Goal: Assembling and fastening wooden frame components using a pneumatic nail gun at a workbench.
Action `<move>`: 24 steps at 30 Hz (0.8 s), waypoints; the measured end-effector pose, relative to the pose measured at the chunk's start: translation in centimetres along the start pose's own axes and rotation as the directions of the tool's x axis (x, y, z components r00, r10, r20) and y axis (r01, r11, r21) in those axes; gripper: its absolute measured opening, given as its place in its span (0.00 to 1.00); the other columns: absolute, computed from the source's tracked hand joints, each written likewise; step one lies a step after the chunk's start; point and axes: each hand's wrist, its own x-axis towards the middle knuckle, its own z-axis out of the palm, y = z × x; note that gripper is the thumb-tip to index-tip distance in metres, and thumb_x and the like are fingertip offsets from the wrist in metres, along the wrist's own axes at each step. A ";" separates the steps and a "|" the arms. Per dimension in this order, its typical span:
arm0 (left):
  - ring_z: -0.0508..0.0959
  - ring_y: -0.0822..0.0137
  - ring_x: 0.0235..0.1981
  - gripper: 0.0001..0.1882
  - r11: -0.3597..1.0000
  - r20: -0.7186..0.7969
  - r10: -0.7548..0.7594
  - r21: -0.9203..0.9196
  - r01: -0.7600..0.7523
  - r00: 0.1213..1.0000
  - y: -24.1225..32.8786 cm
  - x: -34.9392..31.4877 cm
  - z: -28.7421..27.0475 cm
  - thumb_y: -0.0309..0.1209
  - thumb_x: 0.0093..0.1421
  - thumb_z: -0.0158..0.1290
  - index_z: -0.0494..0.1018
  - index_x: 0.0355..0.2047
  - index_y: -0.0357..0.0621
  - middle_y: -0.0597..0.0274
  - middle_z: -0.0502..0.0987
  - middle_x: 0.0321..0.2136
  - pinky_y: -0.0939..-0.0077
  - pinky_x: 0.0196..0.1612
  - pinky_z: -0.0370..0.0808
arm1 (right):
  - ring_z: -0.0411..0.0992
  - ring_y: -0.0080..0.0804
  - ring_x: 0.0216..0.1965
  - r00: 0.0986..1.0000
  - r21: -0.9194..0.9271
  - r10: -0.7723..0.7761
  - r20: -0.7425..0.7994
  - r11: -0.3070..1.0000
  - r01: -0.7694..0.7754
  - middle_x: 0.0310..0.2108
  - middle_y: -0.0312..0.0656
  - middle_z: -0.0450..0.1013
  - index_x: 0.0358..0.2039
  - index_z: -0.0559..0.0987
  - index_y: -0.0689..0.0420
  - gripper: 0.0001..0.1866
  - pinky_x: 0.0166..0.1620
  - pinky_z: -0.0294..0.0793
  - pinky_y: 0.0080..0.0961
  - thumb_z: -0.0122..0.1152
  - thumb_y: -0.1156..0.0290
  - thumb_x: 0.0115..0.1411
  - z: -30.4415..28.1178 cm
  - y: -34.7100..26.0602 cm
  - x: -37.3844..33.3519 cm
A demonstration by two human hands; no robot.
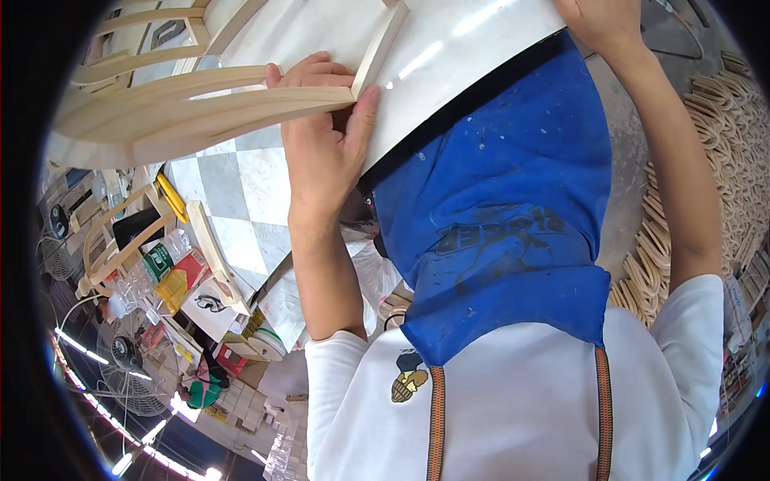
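Observation:
My left hand (pixel 325 136) is wrapped around the corner of a pale wooden frame (pixel 233 120), where a curved rail meets a straight slat (pixel 381 48). Its thumb presses on the near side of that joint, and some fingers show beyond the rail. The frame, made of several bowed pieces like part of a chair, rests over a glossy white worktop (pixel 473 60). At the worktop's right end is my right hand (pixel 597 24), cut off by the upper picture edge. Its fingers are mostly out of sight, so whether it grips anything does not show.
Curved wooden pieces (pixel 706 176) are heaped along the right. A grey-and-white checkered surface (pixel 241 188) lies below the frame. Leftward stand another wooden frame (pixel 120 248), a yellow container (pixel 171 290), plastic bags and a fan (pixel 132 365). Farther off is a person in green (pixel 204 393).

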 end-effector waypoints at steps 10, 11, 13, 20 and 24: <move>0.77 0.49 0.63 0.13 0.999 0.004 0.003 -0.035 -0.003 1.000 -0.7 -0.3 0.0 0.29 0.59 0.71 0.78 0.39 0.44 0.60 0.82 0.45 0.41 0.80 0.47 | 0.73 0.52 0.57 0.960 0.227 -0.151 -0.238 0.952 0.206 0.58 0.54 0.75 0.66 0.73 0.62 0.34 0.66 0.67 0.41 0.58 0.77 0.56 -0.4 -1.1 -2.9; 0.76 0.49 0.64 0.14 0.999 0.006 -0.005 -0.054 0.005 1.000 -0.6 -0.4 0.0 0.29 0.58 0.72 0.78 0.40 0.44 0.60 0.81 0.46 0.42 0.79 0.48 | 0.73 0.51 0.57 0.622 0.230 -0.244 -0.744 0.781 0.581 0.58 0.54 0.75 0.66 0.73 0.62 0.33 0.65 0.68 0.40 0.58 0.78 0.56 1.6 -1.4 -3.2; 0.76 0.49 0.65 0.15 0.998 -0.019 -0.033 -0.054 0.032 0.999 -0.3 -0.7 -0.4 0.29 0.58 0.72 0.78 0.41 0.43 0.60 0.81 0.47 0.42 0.79 0.49 | 0.73 0.49 0.57 0.102 0.000 -0.218 -0.971 0.426 0.905 0.57 0.54 0.75 0.65 0.74 0.63 0.32 0.63 0.71 0.38 0.60 0.80 0.56 2.2 -2.5 -4.5; 0.68 0.45 0.71 0.22 0.985 -0.270 -0.170 -0.083 0.153 0.948 1.5 -3.9 -1.1 0.27 0.55 0.70 0.78 0.49 0.44 0.58 0.77 0.56 0.52 0.71 0.67 | 0.75 0.44 0.51 0.659 0.694 -0.333 -0.675 0.016 0.719 0.56 0.52 0.76 0.60 0.77 0.62 0.27 0.57 0.75 0.34 0.65 0.77 0.58 -0.1 -9.8 -10.2; 0.72 0.45 0.67 0.22 0.965 -0.355 -0.262 -0.079 0.250 0.898 3.2 -8.4 -2.2 0.21 0.56 0.65 0.78 0.52 0.45 0.58 0.79 0.56 0.54 0.69 0.69 | 0.75 0.27 0.33 0.623 0.661 -0.360 -0.695 0.022 0.750 0.41 0.44 0.82 0.53 0.84 0.64 0.15 0.38 0.76 0.22 0.64 0.77 0.67 -0.2 -10.4 -9.2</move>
